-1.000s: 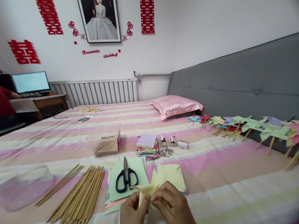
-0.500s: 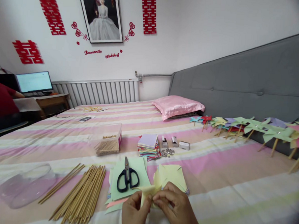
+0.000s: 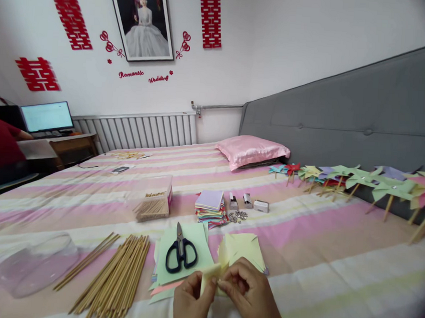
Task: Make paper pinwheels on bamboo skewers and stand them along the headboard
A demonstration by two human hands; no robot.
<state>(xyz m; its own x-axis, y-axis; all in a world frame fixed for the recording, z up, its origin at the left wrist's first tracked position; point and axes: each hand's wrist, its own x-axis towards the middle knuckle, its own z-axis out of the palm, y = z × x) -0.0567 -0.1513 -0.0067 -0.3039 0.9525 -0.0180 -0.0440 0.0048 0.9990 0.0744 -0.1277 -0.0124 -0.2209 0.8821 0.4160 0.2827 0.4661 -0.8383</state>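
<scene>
My left hand (image 3: 191,301) is closed on a pale yellow folded paper pinwheel (image 3: 211,272), thumb pressed near its middle. Close beside that thumb, my right hand (image 3: 249,293) pinches something tiny at the paper's centre; it is too small to make out. Just beyond the hands lies a stack of yellow paper squares (image 3: 245,249) with slits cut in from the corners. Dark-handled scissors (image 3: 181,253) rest on green paper sheets (image 3: 201,240) to the left. Farther back are a stack of coloured paper squares (image 3: 210,200) and a scatter of small metal pieces (image 3: 238,216).
Wooden sticks (image 3: 119,278) lie left of the paper, near a clear plastic lid (image 3: 35,263). A clear box of sticks (image 3: 154,206) stands behind. Finished pinwheels (image 3: 391,186) line the grey headboard (image 3: 338,109). A person in a red sleeve (image 3: 1,141) sits far left.
My right fingertips have drawn slightly apart from the paper's centre, still pinched. The left hand keeps its hold on the pinwheel. The whole view has shifted very slightly.
</scene>
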